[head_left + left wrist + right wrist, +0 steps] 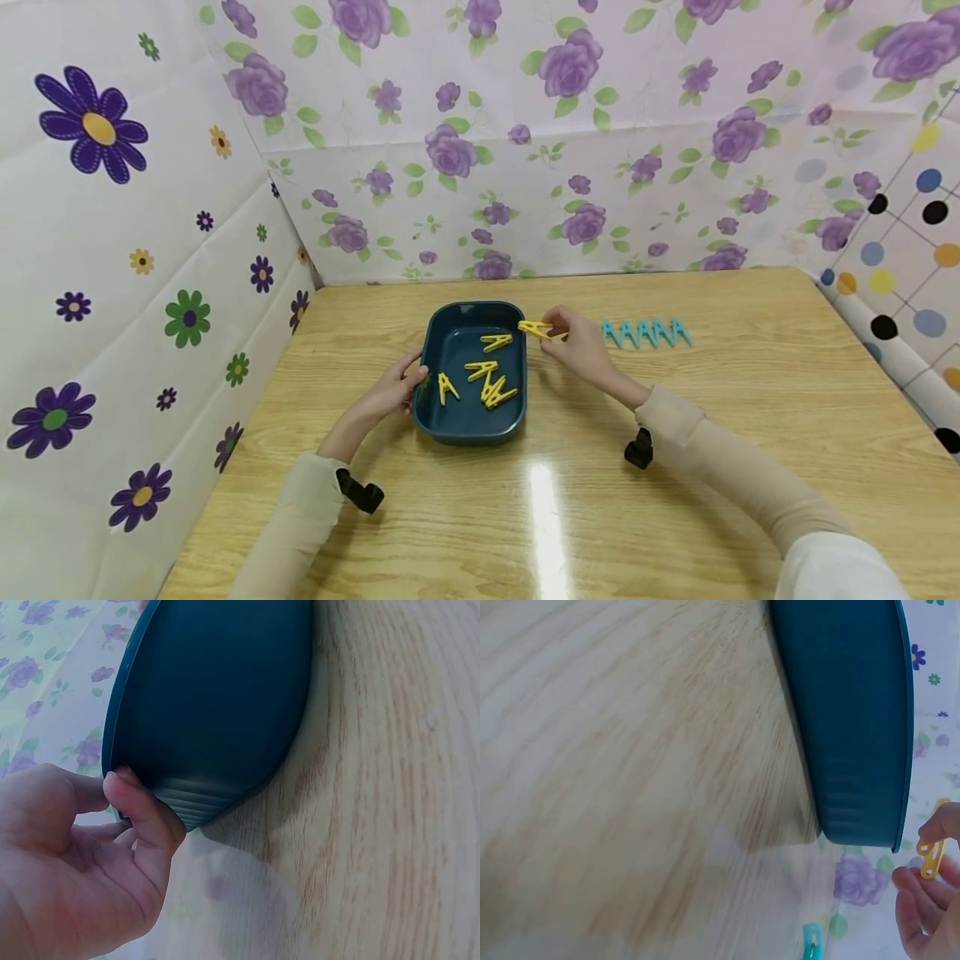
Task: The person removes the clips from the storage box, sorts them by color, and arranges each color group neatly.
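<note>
A dark teal tray (427, 350) sits on the wooden table and holds several yellow clothespins (487, 379). My right hand (573, 337) pinches one more yellow clothespin (536, 328) over the tray's right rim; the right wrist view shows that pin (930, 859) beside the tray's outer wall (855, 735). My left hand (393, 390) rests against the tray's left wall, fingertips (131, 799) touching the rim (120, 712). A row of several blue clothespins (647, 332) lies to the right of the tray.
Floral paper walls enclose the table (750, 417) at the back and left, and a dotted panel (900, 275) stands at the right. One blue clothespin (811, 943) shows at the bottom of the right wrist view.
</note>
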Motion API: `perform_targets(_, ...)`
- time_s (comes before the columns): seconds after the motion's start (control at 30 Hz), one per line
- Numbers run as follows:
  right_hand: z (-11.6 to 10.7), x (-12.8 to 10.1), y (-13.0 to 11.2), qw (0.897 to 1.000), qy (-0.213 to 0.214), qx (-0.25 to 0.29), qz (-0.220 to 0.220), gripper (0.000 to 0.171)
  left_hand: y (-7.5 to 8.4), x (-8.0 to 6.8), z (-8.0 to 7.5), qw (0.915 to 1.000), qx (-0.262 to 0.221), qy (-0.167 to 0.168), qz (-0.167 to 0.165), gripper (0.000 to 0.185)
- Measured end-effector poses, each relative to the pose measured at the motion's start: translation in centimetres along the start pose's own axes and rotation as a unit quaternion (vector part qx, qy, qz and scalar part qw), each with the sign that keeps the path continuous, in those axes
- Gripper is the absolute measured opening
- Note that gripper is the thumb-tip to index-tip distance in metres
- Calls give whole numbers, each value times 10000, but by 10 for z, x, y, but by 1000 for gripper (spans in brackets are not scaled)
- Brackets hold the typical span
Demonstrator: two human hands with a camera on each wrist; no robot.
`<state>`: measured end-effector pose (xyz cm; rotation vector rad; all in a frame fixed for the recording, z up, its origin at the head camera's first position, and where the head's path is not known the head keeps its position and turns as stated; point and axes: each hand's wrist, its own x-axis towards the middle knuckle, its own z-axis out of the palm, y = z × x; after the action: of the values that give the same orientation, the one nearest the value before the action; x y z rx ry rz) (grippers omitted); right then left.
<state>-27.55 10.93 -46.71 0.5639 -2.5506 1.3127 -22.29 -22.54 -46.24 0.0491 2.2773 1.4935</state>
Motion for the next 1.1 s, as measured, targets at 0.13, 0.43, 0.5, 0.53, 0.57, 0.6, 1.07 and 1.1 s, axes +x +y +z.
perform_targets(0.13, -5, -4, 6, 9995, 11, -19, 306, 27, 1, 1, 0, 10000, -52, -27, -23, 56)
perform_targets(0.43, -14, -16, 16, 9986, 74, -354, 373, 25, 3, 0, -1, 10000, -7, -91, 16, 57)
perform_targets(0.5, -16, -19, 17, 9984, 112, -414, 364, 24, 3, 0, -1, 10000, -5, -85, 20, 57)
perform_targets(0.53, -17, -21, 18, 9983, 114, -434, 377, 24, 3, 0, -1, 10000, 6, -85, 35, 57)
perform_targets(0.57, -18, -22, 18, 9980, 120, -483, 394, 24, 3, 0, 0, 10000, 0, -64, 23, 56)
perform_targets(0.6, -19, -23, 18, 9976, 122, -542, 406, 23, 3, 0, 0, 10000, -2, -39, 9, 56)
perform_targets(1.07, -24, -38, 19, 9885, -541, -1096, 893, 25, 1, -1, 2, 10000, -38, -15, 65, 56)
perform_targets(1.1, -24, -38, 20, 9873, -604, -1143, 921, 24, 1, -1, 2, 10000, -46, -18, 62, 56)
